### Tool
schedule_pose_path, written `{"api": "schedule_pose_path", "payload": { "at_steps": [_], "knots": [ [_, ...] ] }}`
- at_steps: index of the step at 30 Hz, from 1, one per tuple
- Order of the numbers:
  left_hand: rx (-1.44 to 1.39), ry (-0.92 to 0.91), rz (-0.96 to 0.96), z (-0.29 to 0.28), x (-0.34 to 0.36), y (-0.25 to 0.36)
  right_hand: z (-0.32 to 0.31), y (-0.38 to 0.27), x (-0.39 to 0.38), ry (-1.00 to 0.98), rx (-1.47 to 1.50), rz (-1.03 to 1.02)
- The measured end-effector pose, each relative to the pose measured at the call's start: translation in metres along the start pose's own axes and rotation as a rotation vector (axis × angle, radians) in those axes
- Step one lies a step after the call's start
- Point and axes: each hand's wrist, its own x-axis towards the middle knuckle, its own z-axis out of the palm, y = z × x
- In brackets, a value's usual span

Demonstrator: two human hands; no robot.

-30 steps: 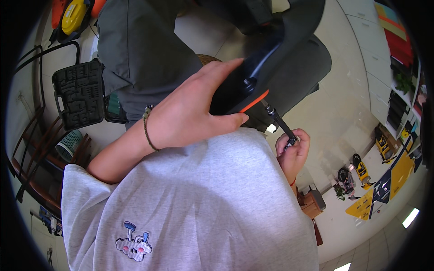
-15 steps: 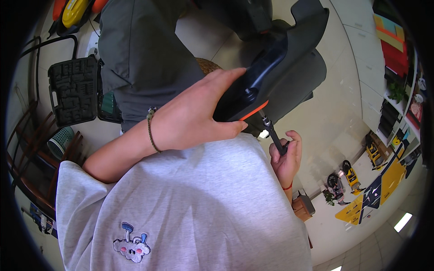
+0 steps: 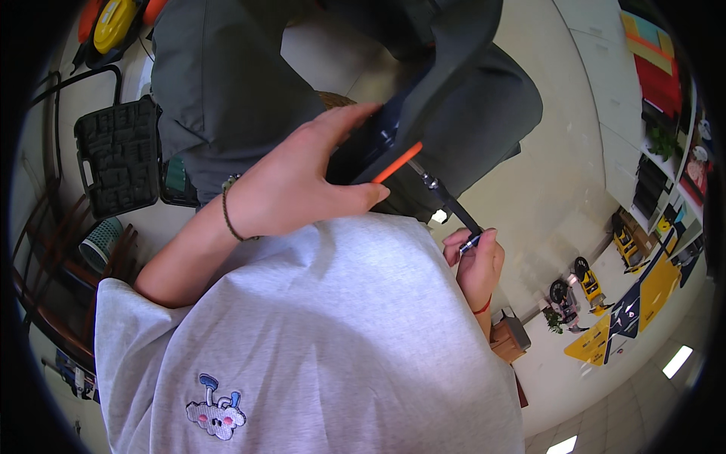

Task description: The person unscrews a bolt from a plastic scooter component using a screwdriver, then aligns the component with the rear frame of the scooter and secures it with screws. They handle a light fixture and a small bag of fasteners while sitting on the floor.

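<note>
A dark curved molded part with an orange edge strip rests over my lap, near my right leg. My left hand is closed around its near end, fingers on the far side and thumb by the orange strip. My right hand pinches the outer end of a slim black driver with a chrome collar. Its thin metal shaft reaches the part beside the orange strip; the contact at the tip is too dark to make out.
An open black tool case with molded recesses lies at left, above a pale green basket and a brown wooden chair. A yellow and orange item sits at upper left. White cabinets and small wheeled models are at right.
The dark part and my left hand have shifted left, and the part has tilted. The driver slants more, and my right fingers have changed position at its end, where a chrome tip now shows.
</note>
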Motion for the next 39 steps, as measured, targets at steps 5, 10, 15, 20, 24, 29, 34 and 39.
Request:
{"api": "schedule_pose_path", "payload": {
  "at_steps": [5,10,15,20,24,29,34,39],
  "knots": [
    [-0.168,-0.015,-0.080,-0.004,0.001,0.002,0.020,-0.010,0.006,0.134,-0.071,-0.117],
    [-0.172,-0.031,-0.142,-0.004,0.002,0.006,0.010,-0.005,0.000,0.063,0.073,-0.134],
    [0.006,-0.011,-0.064,-0.002,0.002,-0.004,0.004,-0.001,0.004,-0.100,0.334,-0.169],
    [0.078,-0.022,-0.062,-0.004,0.002,-0.007,0.016,-0.010,0.004,-0.098,-0.041,-0.316],
    [0.069,-0.091,-0.108,-0.004,0.005,-0.001,0.011,-0.006,0.010,-0.038,-0.065,-0.297],
    [0.105,-0.044,-0.101,-0.002,0.004,0.006,0.016,-0.025,0.017,-0.105,0.214,-0.269],
    [0.053,-0.044,-0.203,-0.003,0.008,0.010,0.028,-0.035,0.024,-0.257,0.069,-0.432],
    [-0.169,-0.132,-0.206,-0.009,0.004,-0.006,0.010,-0.049,0.030,0.182,0.290,-0.673]
  ]
}}
